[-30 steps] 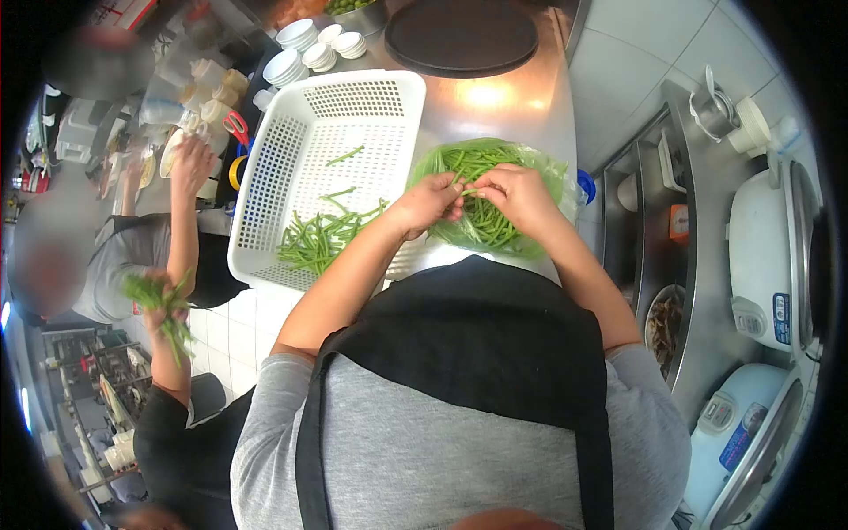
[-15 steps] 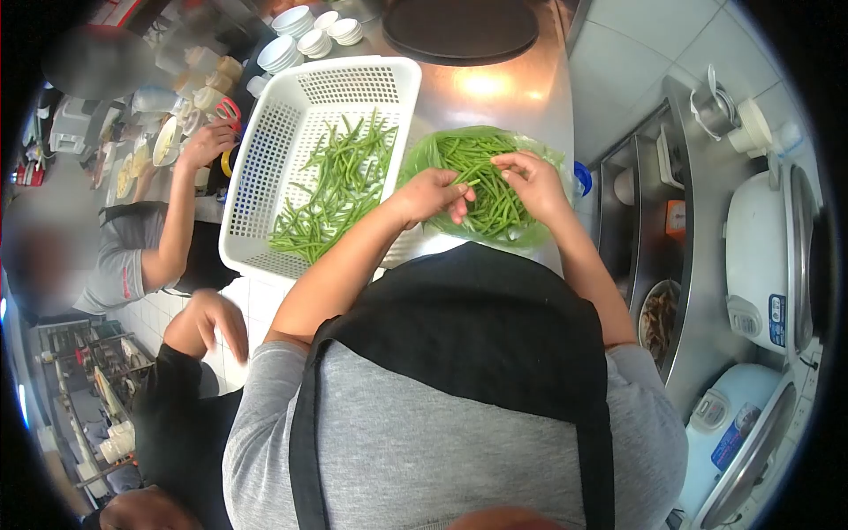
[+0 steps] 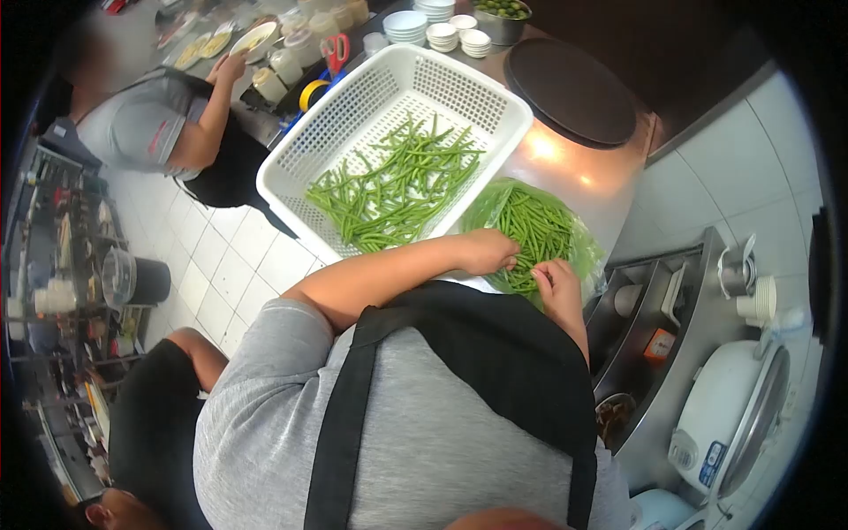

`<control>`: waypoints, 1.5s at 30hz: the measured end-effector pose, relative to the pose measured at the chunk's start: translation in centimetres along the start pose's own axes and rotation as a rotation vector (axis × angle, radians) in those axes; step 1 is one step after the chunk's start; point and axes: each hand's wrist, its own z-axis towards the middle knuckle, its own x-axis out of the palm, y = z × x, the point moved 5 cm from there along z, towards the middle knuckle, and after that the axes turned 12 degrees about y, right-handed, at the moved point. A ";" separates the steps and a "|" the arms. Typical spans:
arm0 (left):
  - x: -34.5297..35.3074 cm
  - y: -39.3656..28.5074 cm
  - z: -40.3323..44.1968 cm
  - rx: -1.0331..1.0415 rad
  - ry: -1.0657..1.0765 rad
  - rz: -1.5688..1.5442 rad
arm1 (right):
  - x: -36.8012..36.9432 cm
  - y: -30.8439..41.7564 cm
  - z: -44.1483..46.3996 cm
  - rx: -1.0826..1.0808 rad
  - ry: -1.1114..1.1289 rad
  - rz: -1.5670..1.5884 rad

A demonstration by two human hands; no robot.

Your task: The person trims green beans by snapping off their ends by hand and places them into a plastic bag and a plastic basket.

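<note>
My left hand (image 3: 488, 251) is closed in a pinch at the near edge of a green plastic bag (image 3: 481, 210) full of green beans (image 3: 537, 223). Just right of it, my right hand (image 3: 558, 287) also has thumb and forefinger pressed together, low over the bag. A green bean seems to run between the two pinches, though the fingers hide most of it. Left of the bag stands a white perforated basket (image 3: 291, 163), with more green beans (image 3: 402, 181) spread loosely over its bottom.
Behind the bag a dark round lid (image 3: 572, 93) lies on the steel counter (image 3: 609, 177). Stacked white bowls (image 3: 406, 28) and red-handled scissors (image 3: 336, 53) are beyond the basket. One co-worker (image 3: 146, 132) stands at far left, another (image 3: 159, 424) at lower left. Shelves and a rice cooker (image 3: 720, 406) are at right.
My view has turned, so basket and bag appear further right and lower. My hands have come closer together at the bag's near edge. The co-worker at far left has drawn an arm back from the scissors.
</note>
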 end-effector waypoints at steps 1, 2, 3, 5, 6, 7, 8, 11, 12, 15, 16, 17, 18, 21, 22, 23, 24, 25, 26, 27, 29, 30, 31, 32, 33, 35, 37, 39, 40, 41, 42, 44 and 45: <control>0.1 0.1 0.1 0.005 -0.009 -0.006 | 0.1 -0.1 -0.1 0.007 -0.017 0.042; 0.1 0.2 0.1 0.012 -0.015 -0.011 | 0.2 -0.4 -0.3 0.017 -0.036 0.085; 0.1 0.1 0.2 0.017 -0.015 -0.023 | 0.3 -0.7 -0.5 0.029 -0.057 0.128; -0.1 -0.4 0.2 0.030 -0.009 -0.039 | 1.9 -3.3 -0.9 0.138 -0.094 0.701; -0.5 -0.8 0.1 0.038 -0.023 -0.051 | 2.6 -3.7 -0.9 0.197 -0.113 0.990; -0.8 -1.2 0.0 0.046 -0.035 -0.064 | 2.6 -3.4 -0.7 0.111 -0.127 1.130; -1.0 -1.4 -0.1 0.054 -0.048 -0.076 | 2.5 -3.0 -0.4 0.021 -0.143 1.269; -0.4 -0.4 -0.1 -0.063 0.014 0.021 | 0.8 -1.7 0.1 -0.122 -0.167 1.313; -0.3 -0.3 -0.3 -0.066 0.028 0.030 | 0.1 -1.4 0.1 -0.145 -0.175 1.267; 0.3 -0.4 -0.9 -0.102 0.072 0.087 | -0.6 -2.0 -0.1 0.219 -0.051 0.570; 0.3 -0.7 -1.1 -0.131 0.084 0.135 | -0.9 -1.5 0.0 0.182 -0.035 0.461; 0.5 -0.9 -1.1 -0.160 0.096 0.183 | -0.9 -0.8 0.0 0.143 -0.019 0.353; 1.1 -0.8 -0.9 -0.176 0.134 0.219 | -0.9 0.0 0.3 0.098 -0.004 0.243; 1.8 -0.1 -0.2 -0.217 0.223 0.305 | 0.2 1.0 0.9 -0.017 0.074 0.096; 1.8 -0.3 -0.3 -0.215 0.249 0.309 | 0.6 1.0 0.9 -0.048 0.110 0.059; 2.1 -0.6 -0.3 -0.210 0.280 0.311 | 1.0 1.2 0.5 -0.072 0.146 0.025; 1.7 -0.9 -0.5 -0.207 0.269 0.281 | 1.0 1.4 0.6 -0.042 0.156 0.051; 1.9 -0.8 -0.4 -0.192 0.269 0.291 | 1.2 1.4 0.4 -0.064 0.163 0.050; 2.1 -0.7 -0.3 -0.179 0.268 0.307 | 1.2 1.4 0.4 -0.090 0.165 0.048; 1.8 -0.6 -0.1 -0.164 0.264 0.336 | 1.2 1.5 0.6 -0.120 0.155 0.043; 1.6 -0.9 -0.1 -0.170 0.280 0.352 | 1.4 1.2 0.4 -0.212 0.175 0.003; 1.5 -1.0 -0.1 -0.145 0.258 0.358 | 1.1 1.1 0.2 -0.242 0.160 -0.027; 1.5 -1.0 0.0 -0.111 0.203 0.354 | 0.6 1.1 0.1 -0.249 0.177 -0.044; 1.3 -1.4 -0.1 -0.108 0.176 0.343 | 0.2 1.2 0.1 -0.239 0.190 -0.054; 1.0 -1.6 0.0 -0.077 0.137 0.381 | 0.0 1.3 -0.2 -0.219 0.203 -0.053; 0.6 -2.7 -0.3 -0.095 0.145 0.435 | -0.4 1.4 -0.4 -0.153 0.176 -0.073; 0.5 -2.9 -0.4 -0.112 0.101 0.558 | -1.0 1.6 -0.3 -0.202 0.056 -0.101; -0.1 -3.2 -0.8 -0.154 -0.003 0.492 | -1.3 2.1 -0.2 -0.248 -0.102 -0.157; -0.4 -3.7 -0.9 -0.202 -0.021 0.448 | -1.4 2.8 -0.5 -0.270 -0.217 -0.144; -0.6 -4.0 -1.0 -0.212 -0.048 0.375 | -1.5 3.2 -0.5 -0.309 -0.327 -0.137; -0.2 -3.1 -1.1 -0.116 -0.083 0.099 | -1.3 3.3 -0.5 -0.264 -0.416 -0.063; 0.6 -1.4 -0.9 -0.066 -0.071 -0.416 | -0.6 3.3 -0.5 -0.234 -0.601 0.122; 1.3 -0.9 -0.9 -0.114 -0.023 -0.649 | -0.4 3.1 -0.7 -0.195 -0.621 0.194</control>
